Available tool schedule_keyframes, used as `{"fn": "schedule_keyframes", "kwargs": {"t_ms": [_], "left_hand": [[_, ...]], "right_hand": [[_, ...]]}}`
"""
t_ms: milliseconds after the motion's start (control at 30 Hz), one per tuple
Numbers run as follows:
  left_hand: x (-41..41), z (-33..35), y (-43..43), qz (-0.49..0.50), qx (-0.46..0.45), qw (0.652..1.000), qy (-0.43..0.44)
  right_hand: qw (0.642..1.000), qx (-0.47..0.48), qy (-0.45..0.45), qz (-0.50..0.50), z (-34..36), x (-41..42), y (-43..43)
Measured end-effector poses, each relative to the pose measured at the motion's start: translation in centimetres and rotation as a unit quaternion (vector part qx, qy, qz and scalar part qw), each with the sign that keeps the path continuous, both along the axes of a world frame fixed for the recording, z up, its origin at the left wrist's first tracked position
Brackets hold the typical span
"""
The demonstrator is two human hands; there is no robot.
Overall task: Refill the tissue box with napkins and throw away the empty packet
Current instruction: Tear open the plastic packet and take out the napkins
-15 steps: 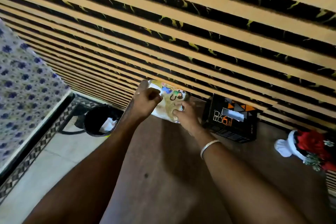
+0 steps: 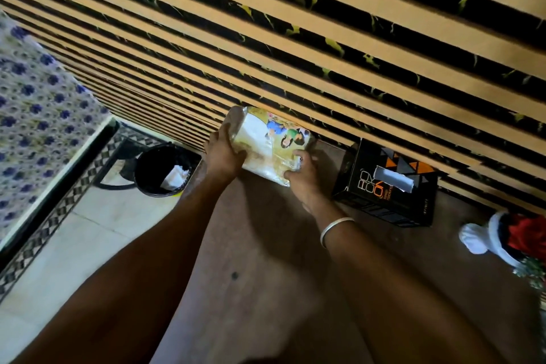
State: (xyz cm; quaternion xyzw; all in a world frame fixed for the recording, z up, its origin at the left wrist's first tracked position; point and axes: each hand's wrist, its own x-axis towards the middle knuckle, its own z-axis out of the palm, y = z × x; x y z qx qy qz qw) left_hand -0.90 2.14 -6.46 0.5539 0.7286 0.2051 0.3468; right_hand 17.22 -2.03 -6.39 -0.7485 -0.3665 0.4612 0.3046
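Observation:
A clear plastic napkin packet [image 2: 267, 145] with a yellow cartoon print and white napkins inside is held above the far edge of the brown table [image 2: 266, 260]. My left hand [image 2: 223, 152] grips its left end. Its lower right corner is pinched by my right hand [image 2: 301, 173], which wears a silver bangle. To the right, on the table against the wall, stands the black and orange tissue box [image 2: 387, 186], with a slot on top showing a strip of white. A black bin [image 2: 164, 170] with white paper in it stands on the floor to the left of the table.
A slatted tan and black wall [image 2: 295, 38] runs directly behind the table. A white vase with red flowers [image 2: 508, 236] lies at the table's right edge. A blue-patterned cloth [image 2: 35, 115] covers furniture at the left, above pale floor tiles [image 2: 74, 245].
The packet has been tilted and lifted slightly. My left hand has shifted its grip from the top edge to the packet's left end. My right hand still holds the lower corner.

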Motion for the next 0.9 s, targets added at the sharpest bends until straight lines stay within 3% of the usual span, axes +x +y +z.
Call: {"fn": "schedule_keyframes", "kwargs": {"t_ms": [67, 400, 567, 633, 700, 800, 900], "left_hand": [[-0.5, -0.6, 0.2, 0.008, -0.014, 0.999, -0.048], [-4.6, -0.3, -6.3, -0.059, 0.073, 0.993, 0.070], [-7.1, 0.7, -11.9, -0.090, 0.082, 0.985, 0.125], [-7.6, 1.3, -14.1, -0.109, 0.066, 0.984, 0.124], [-8.0, 2.1, -15.9, -0.125, 0.042, 0.985, 0.112], [-8.3, 3.2, -18.0, -0.153, 0.002, 0.981, 0.118], [-7.7, 3.9, -18.5, -0.214, -0.042, 0.963, 0.161]], "right_hand": [[1.000, -0.003, 0.013, -0.012, -0.1, -0.3, -0.2], [0.995, -0.056, 0.058, 0.056, -0.4, -2.3, -8.7], [0.980, -0.042, -0.096, 0.167, -0.3, -4.6, -14.2], [0.948, 0.015, -0.231, 0.220, 0.7, -5.3, -16.2], [0.911, 0.058, -0.311, 0.263, 1.8, -5.8, -17.7], [0.898, 0.069, -0.311, 0.305, 2.1, -5.9, -19.3], [0.903, 0.030, -0.243, 0.352, 2.0, -5.9, -19.8]]}}
